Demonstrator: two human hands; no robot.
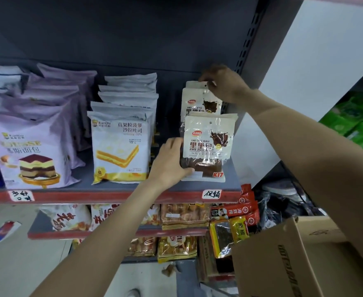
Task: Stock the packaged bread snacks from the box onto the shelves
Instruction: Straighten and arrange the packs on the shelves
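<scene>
Cream-and-brown bread packs stand in a row at the shelf's [120,186] right end. Her left hand [172,160] grips the front pack [207,146] by its lower left edge; the right hand [223,83] pinches the rear pack's [194,84] top. Cardboard box [304,260] sits lower right.

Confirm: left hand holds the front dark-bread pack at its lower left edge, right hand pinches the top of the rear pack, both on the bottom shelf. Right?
Not quite. The head view shows both packs on the upper shelf, not the bottom one. The rest holds: the left hand grips the front pack at its lower left edge, and the right hand pinches the top of the rear pack.
</scene>
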